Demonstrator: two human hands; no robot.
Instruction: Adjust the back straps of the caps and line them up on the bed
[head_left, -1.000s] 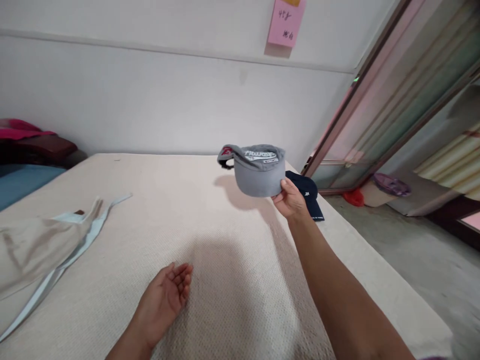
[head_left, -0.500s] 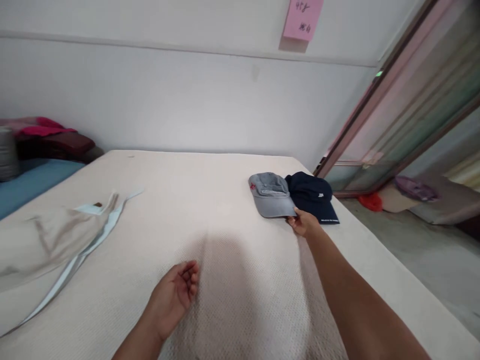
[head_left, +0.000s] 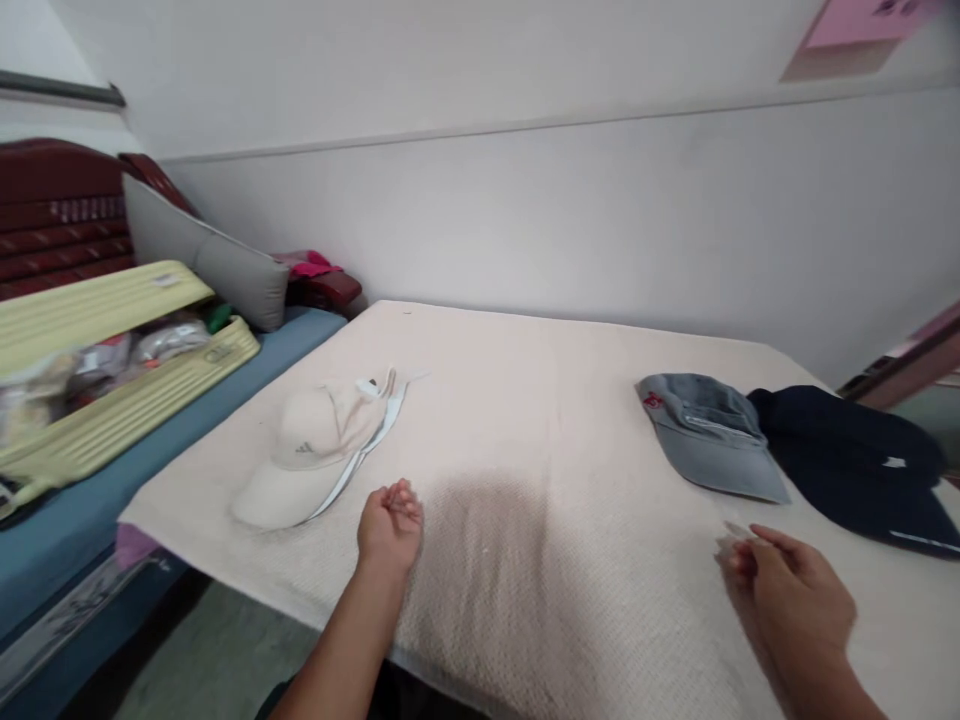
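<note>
A grey cap (head_left: 709,435) with a red mark lies on the cloth-covered table (head_left: 555,400) at the right, its brim toward me. Beside it, a navy cap (head_left: 862,460) touches its edge. My right hand (head_left: 799,590) hovers just in front of the two caps, its fingers curled and slightly blurred, touching neither. At the left lies a cream cap (head_left: 311,430) with a pale strap along its side. My left hand (head_left: 390,525) is just right of its brim, fingers curled in with nothing visible in them.
Left of the table, a blue mattress (head_left: 300,335) bears a grey pillow (head_left: 217,255) and an open yellow case (head_left: 142,400) with bagged items. A white wall (head_left: 525,220) stands behind the table, with a pink note (head_left: 862,20) at upper right.
The view has turned left, showing the whole cream cap and the mattress. My right hand has let go of the grey cap's brim and drawn back. My left hand is nearer the cream cap.
</note>
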